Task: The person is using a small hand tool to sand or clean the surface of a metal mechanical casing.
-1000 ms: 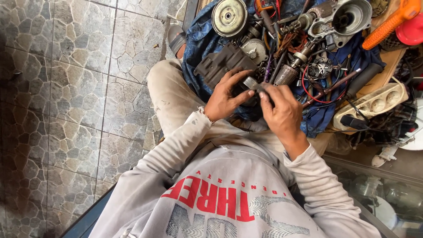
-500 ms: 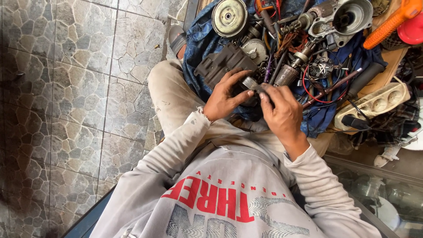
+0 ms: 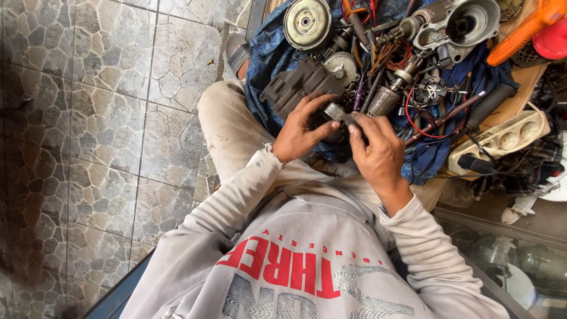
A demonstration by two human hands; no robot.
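Note:
My left hand (image 3: 300,129) and my right hand (image 3: 374,151) meet over my lap, both closed on a small grey metal part (image 3: 338,112) pinched between the fingertips. Just beyond my left hand lies a dark ribbed plastic tool housing (image 3: 298,85) on a blue cloth (image 3: 267,56). A motor armature (image 3: 385,99) with a copper winding lies right beyond my right hand. I wear a grey sweatshirt with red lettering, and my left knee points toward the tiled floor.
The blue cloth carries a round metal disc (image 3: 307,22), a grey gear housing (image 3: 466,23), red wires (image 3: 428,121) and several loose tool parts. A cream power strip (image 3: 508,139) lies at the right, an orange handle (image 3: 522,29) at the top right. A stone-pattern tile floor (image 3: 88,118) fills the left.
My hands have barely moved; the fingers shifted slightly on the small metal part. The view has crept a little.

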